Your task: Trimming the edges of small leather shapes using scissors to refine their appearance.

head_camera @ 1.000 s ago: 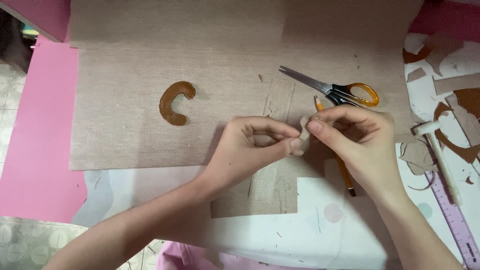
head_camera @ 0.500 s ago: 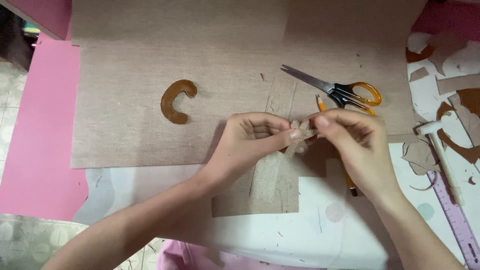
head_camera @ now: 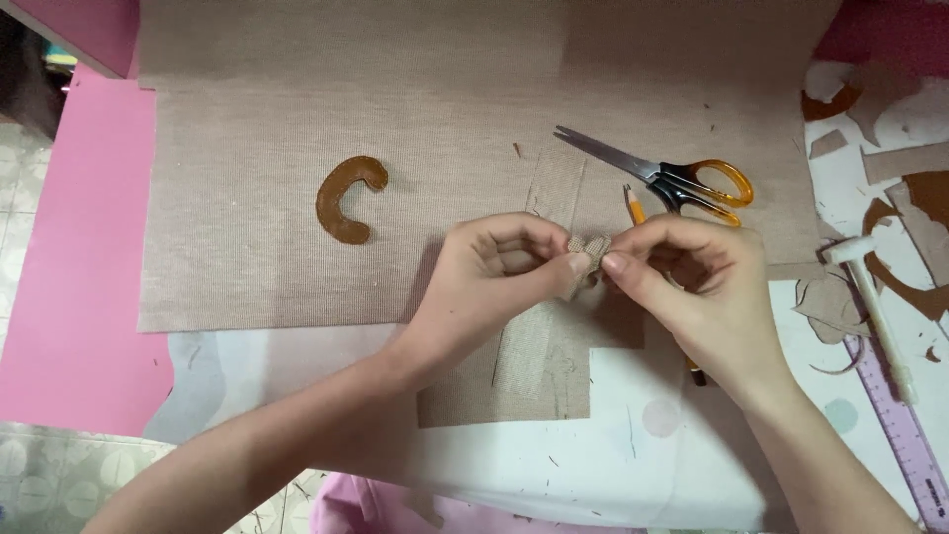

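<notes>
My left hand (head_camera: pixel 494 272) and my right hand (head_camera: pixel 697 287) meet over the middle of the table, and together they pinch a small folded piece of beige fabric (head_camera: pixel 587 249) between thumbs and forefingers. Under my hands lies a narrow strip of the same beige fabric (head_camera: pixel 534 346) on a larger beige cloth (head_camera: pixel 257 218). A brown C-shaped cut-out (head_camera: pixel 346 198) rests flat on the cloth to the left of my left hand.
Orange-handled scissors (head_camera: pixel 682 178) lie just beyond my right hand, with an orange pencil (head_camera: pixel 634 206) partly hidden under it. At the right edge are paper scraps (head_camera: pixel 890 198), a white pen-like tool (head_camera: pixel 875 307) and a purple ruler (head_camera: pixel 905 435). Pink board (head_camera: pixel 69 277) on the left.
Both hands have shifted slightly while working the small fabric piece; its folded end now sticks up between my fingertips. Everything else on the table is as before.
</notes>
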